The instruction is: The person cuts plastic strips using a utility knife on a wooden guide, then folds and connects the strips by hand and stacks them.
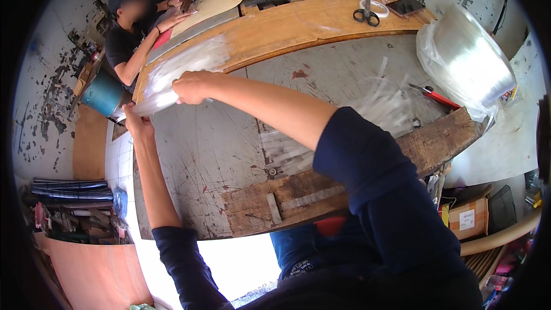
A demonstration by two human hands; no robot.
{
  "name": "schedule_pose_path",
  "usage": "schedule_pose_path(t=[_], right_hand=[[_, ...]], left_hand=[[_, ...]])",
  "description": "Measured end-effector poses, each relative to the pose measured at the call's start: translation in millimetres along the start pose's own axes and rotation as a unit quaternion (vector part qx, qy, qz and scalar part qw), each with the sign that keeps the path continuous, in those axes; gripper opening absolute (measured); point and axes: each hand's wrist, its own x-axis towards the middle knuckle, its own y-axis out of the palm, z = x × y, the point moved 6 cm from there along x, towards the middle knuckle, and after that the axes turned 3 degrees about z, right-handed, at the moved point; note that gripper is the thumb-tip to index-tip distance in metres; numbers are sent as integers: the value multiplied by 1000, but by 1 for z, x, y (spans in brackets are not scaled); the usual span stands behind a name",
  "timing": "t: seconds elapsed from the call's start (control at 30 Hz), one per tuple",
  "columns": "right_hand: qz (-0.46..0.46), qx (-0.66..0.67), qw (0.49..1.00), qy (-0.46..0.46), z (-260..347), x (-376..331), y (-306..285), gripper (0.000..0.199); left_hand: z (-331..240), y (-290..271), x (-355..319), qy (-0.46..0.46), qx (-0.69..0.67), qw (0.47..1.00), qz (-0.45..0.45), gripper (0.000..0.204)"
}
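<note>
Both my arms reach to the far left corner of the worn grey work table (201, 155). A bundle of clear plastic strips (156, 102) stretches between my hands. My right hand (193, 87) is closed round its right part. At its left end, beyond the table's left edge, my left hand (139, 121) pinches the strips. Just behind lies a heap of similar clear strips (192, 60) on the wooden board. More loose strips (381, 103) are scattered on the grey surface at the right, partly behind my right arm.
A large clear plastic roll (479, 51) stands at the right, near a red-handled cutting tool (441, 97). Black scissors (367, 15), white tape (376, 7) and a phone (405, 6) lie on the far wooden board (310, 20). Another person (129, 40) works at the far left.
</note>
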Motion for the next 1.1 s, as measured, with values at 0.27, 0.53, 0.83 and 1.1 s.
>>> schedule_pose_path(t=[0.27, 0.53, 0.83, 1.1], right_hand=[[73, -150, 986, -9, -37, -63, -13, 42], [192, -1, 976, -104, -28, -249, -5, 39], [124, 68, 990, -3, -80, -243, -17, 23], [70, 226, 971, 39, -96, -245, -21, 21]], left_hand=[[33, -41, 28, -20, 405, 897, -176, 69], [-21, 22, -26, 234, 348, 907, 46, 41], [-35, 224, -248, 195, 295, 733, 581, 33], [48, 193, -255, -67, 229, 642, 729, 46]])
